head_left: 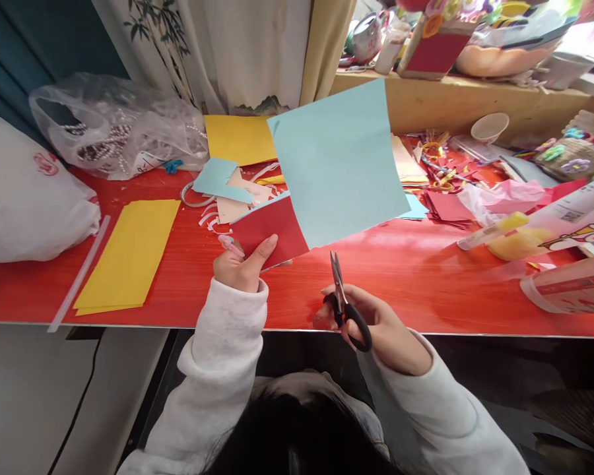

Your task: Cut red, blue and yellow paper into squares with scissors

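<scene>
My left hand (245, 262) grips a red sheet of paper (277, 227) with the thumb on top. A large light-blue sheet of paper (344, 165) extends from the red one up and to the right, held up over the table. A thin blue edge shows along the red sheet's upper side. In my right hand (376, 323) is a pair of scissors (344, 300) with black handles, its blades pointing up and nearly closed. The scissor tips lie just below the blue sheet's lower edge, apart from it.
Yellow sheets (129, 257) lie at the left near a clear strip (82, 274). Paper scraps (222, 185), a plastic bag of beads (123, 132) and a white bag (30, 198) are behind. At right stand a pink-and-white container (574, 284), a paper cup (490, 127) and craft scraps (440, 161).
</scene>
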Motion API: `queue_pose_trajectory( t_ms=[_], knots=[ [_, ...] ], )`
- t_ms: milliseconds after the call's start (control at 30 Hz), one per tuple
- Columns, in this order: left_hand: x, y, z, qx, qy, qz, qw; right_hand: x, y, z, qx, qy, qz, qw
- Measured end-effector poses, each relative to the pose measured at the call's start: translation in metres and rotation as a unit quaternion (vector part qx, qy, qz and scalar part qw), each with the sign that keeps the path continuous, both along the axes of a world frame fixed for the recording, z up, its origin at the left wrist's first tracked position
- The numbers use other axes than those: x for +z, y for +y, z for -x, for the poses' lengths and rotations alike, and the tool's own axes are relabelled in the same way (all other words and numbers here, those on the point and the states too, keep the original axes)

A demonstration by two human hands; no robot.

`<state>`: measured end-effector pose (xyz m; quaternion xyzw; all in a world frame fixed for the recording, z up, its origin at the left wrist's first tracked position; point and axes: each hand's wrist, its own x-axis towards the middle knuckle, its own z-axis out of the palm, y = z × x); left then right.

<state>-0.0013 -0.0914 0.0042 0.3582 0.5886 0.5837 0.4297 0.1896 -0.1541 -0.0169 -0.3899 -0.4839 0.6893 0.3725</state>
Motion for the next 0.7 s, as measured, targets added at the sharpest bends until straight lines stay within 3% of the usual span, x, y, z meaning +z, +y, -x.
queue_pose_trajectory(
  t_ms=[133, 400, 700],
  knots=[
    [0.003, -0.003, -0.004, 0.006, -0.026, 0.005, 1.0, 0.003, 0.005, -0.003, 0.041, -0.017, -0.031, 0.999],
    [0.01, -0.009, -0.017, 0.034, -0.09, -0.056, 0.994, 0.01, 0.007, 0.003, 0.002, -0.037, 0.015, 0.999],
    [0.007, -0.016, -0.024, 0.033, -0.009, -0.061, 0.998, 0.01, 0.007, 0.008, -0.024, 0.016, -0.029, 0.999]
  ],
)
